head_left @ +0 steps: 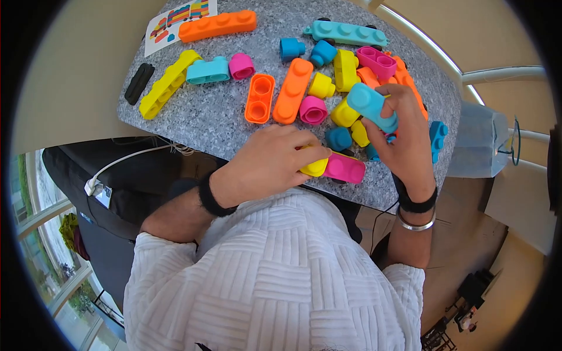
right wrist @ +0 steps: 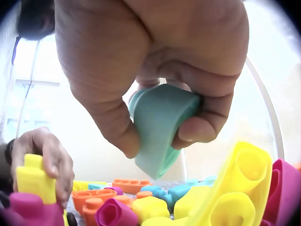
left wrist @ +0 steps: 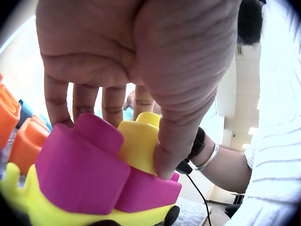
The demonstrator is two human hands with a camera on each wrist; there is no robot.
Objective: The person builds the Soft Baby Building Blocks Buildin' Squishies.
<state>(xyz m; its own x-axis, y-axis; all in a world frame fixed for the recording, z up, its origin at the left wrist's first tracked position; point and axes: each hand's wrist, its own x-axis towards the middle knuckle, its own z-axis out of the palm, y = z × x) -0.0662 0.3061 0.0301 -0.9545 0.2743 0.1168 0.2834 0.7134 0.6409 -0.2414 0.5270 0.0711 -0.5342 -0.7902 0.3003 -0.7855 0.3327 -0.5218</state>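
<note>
At the table's near edge, my left hand (head_left: 266, 158) pinches a yellow building block (left wrist: 136, 141) between thumb and fingers. That block sits on magenta blocks (left wrist: 80, 169), which stand on a yellow wheeled base (left wrist: 99, 217). My right hand (head_left: 408, 126) grips a light teal two-stud block (head_left: 370, 105) by thumb and fingers, held tilted above the pile in the right wrist view. Below and around it lie yellow blocks (right wrist: 150, 206), a magenta block (head_left: 377, 61) and dark blue blocks (head_left: 338, 138).
Orange blocks (head_left: 293, 90) lie mid-table. A long teal wheeled base (head_left: 348, 33) and a long orange block (head_left: 219, 25) lie at the back. A picture sheet (head_left: 161, 35) is at the far left. Beyond the table's right edge hangs a translucent bag (head_left: 477, 140).
</note>
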